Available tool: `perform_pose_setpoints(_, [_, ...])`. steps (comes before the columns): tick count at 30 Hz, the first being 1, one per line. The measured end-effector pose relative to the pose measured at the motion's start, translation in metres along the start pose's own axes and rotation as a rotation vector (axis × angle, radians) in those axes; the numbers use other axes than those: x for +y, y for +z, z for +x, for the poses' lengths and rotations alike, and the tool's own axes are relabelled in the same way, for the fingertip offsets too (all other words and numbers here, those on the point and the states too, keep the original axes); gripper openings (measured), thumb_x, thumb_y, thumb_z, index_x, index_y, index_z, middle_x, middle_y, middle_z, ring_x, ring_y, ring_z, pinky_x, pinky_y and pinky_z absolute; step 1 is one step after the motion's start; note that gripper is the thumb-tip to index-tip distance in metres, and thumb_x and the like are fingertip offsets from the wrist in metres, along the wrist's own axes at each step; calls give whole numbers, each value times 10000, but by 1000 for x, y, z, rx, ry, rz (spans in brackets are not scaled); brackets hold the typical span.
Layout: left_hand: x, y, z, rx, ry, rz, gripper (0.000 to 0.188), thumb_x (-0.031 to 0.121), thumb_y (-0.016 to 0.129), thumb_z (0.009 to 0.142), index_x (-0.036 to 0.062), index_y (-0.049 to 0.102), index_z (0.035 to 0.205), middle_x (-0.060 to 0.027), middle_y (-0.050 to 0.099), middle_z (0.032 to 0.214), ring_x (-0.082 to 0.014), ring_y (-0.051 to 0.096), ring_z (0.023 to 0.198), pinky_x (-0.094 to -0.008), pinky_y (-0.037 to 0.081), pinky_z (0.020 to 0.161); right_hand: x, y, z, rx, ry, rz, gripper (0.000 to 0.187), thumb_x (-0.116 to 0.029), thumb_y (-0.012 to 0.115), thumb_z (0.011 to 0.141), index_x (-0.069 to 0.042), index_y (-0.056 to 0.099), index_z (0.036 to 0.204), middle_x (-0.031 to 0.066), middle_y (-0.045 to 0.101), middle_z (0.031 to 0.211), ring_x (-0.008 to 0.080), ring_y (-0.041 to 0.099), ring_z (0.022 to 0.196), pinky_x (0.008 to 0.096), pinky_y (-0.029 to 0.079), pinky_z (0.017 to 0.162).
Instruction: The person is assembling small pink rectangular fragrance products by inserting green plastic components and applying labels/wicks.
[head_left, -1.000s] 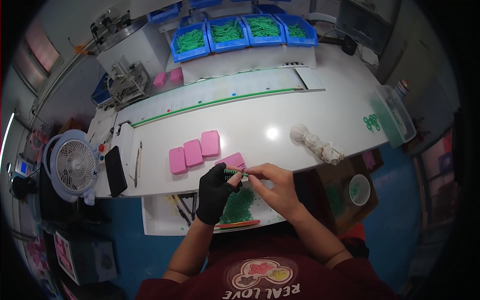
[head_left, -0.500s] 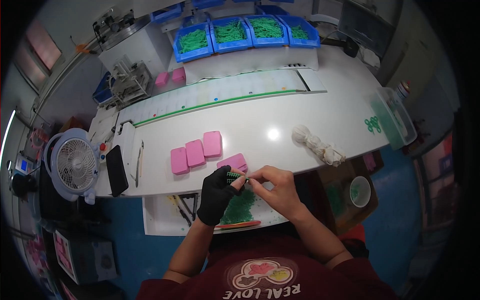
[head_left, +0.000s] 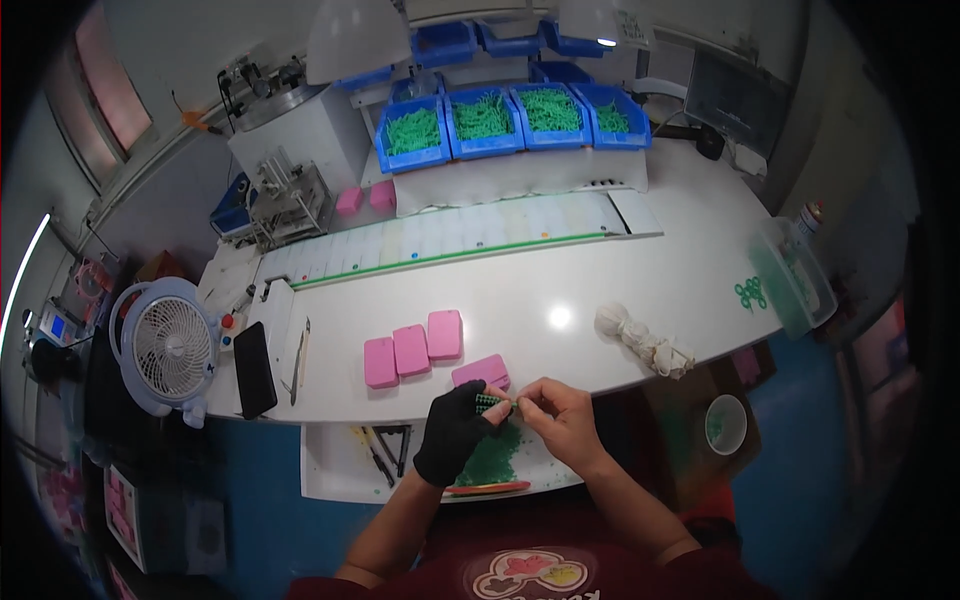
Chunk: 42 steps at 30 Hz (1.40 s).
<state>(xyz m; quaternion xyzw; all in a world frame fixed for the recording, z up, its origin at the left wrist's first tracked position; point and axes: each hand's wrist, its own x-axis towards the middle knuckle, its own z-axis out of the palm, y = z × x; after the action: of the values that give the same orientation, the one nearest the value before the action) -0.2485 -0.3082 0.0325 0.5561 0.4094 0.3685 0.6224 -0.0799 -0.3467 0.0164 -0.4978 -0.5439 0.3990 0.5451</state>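
My left hand (head_left: 448, 436), in a black glove with bare fingertips, is closed around a small dark green ridged piece (head_left: 486, 402). Thumb and fingers of my right hand (head_left: 562, 420) pinch together right at that piece's right end; what lies between them is too small to make out. Just beyond both hands, a pink box (head_left: 483, 370) rests near the table's front edge. Below them an open white drawer (head_left: 328, 465) holds a heap of green bits (head_left: 494, 458), with a red-orange strip (head_left: 490, 488) along its front.
Three pink boxes (head_left: 411, 351) stand left of centre, and a wrapped white cloth bundle (head_left: 645, 342) to the right. Blue bins (head_left: 415, 158) of green pieces line the back. A fan (head_left: 170, 345), black tablet-like slab (head_left: 256, 370) and tweezers (head_left: 298, 362) are at left.
The whole view has tilted upward, so everything sits lower in the picture and more of the back shows. My hands keep nearly the same grip on the green piece.
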Motion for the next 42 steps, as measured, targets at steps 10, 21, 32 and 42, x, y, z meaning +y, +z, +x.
perform_pose_setpoints(10, [68, -91, 102, 205, 298, 46, 105, 95, 680, 858, 16, 648, 919, -9, 597, 714, -68, 560, 620, -211, 442, 536, 28, -4, -45, -245, -14, -464, 147, -169, 681, 849, -28, 699, 888, 137, 687, 819, 307, 669, 739, 384, 533, 674])
perform_pose_setpoints(21, [194, -169, 395, 421, 210, 677, 141, 189, 708, 811, 54, 673, 831, -27, 600, 675, -118, 547, 578, -279, 428, 530, 53, 1, -36, -316, 104, -343, 130, -151, 651, 865, -24, 665, 887, 155, 659, 807, 316, 646, 706, 397, 502, 640])
perform_pose_setpoints(32, [175, -207, 444, 691, 465, 847, 239, 232, 673, 815, 47, 653, 965, -60, 656, 865, -150, 592, 753, -296, 472, 690, 61, 2, -40, -284, 86, -334, 129, -156, 647, 868, -35, 669, 907, 124, 670, 781, 265, 636, 634, 369, 502, 599])
perform_pose_setpoints(42, [112, -83, 156, -149, 669, 759, 190, 132, 723, 850, 19, 618, 962, -10, 579, 854, -99, 563, 781, -229, 454, 684, 58, -3, -39, -200, -223, -487, 165, 35, 629, 804, -29, 664, 951, 131, 674, 934, 304, 674, 805, 382, 544, 693])
